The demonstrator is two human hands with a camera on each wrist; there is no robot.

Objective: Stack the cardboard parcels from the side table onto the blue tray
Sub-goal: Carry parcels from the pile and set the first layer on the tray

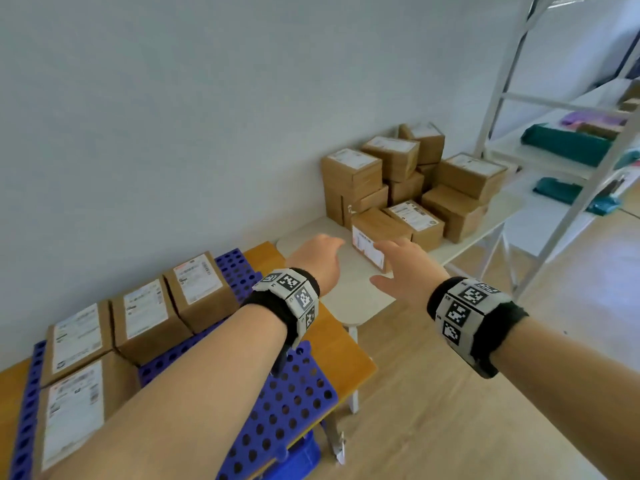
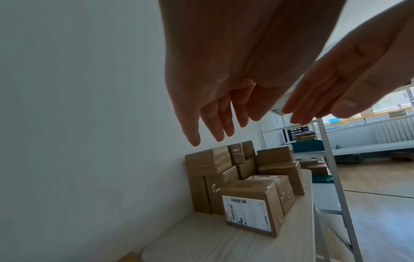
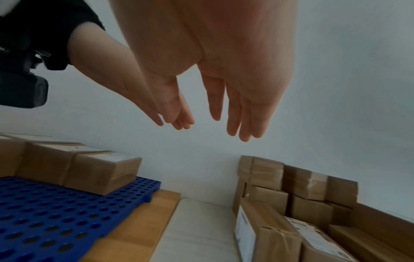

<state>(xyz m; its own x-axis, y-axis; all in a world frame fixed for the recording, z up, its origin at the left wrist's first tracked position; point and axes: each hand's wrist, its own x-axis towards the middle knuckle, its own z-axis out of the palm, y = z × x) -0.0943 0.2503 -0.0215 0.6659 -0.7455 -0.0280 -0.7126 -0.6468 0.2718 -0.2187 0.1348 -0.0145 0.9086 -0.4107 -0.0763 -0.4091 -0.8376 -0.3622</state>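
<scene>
Several cardboard parcels point(image 1: 408, 181) are piled on the pale side table point(image 1: 349, 292) against the wall. The nearest parcel point(image 1: 375, 237) stands on edge with its white label facing me; it also shows in the left wrist view point(image 2: 251, 205) and in the right wrist view point(image 3: 264, 235). My left hand point(image 1: 320, 254) and right hand point(image 1: 403, 261) reach out over the table on either side of it, fingers straight, holding nothing and not touching it. Several labelled parcels point(image 1: 145, 313) lie on the perforated blue tray point(image 1: 294, 403) at the lower left.
The blue tray lies on an orange-topped table point(image 1: 343, 348) that abuts the side table. A white metal shelving rack point(image 1: 568, 161) with teal and purple packets stands at the right, wooden floor point(image 1: 485, 393) below. A pale wall runs behind both tables.
</scene>
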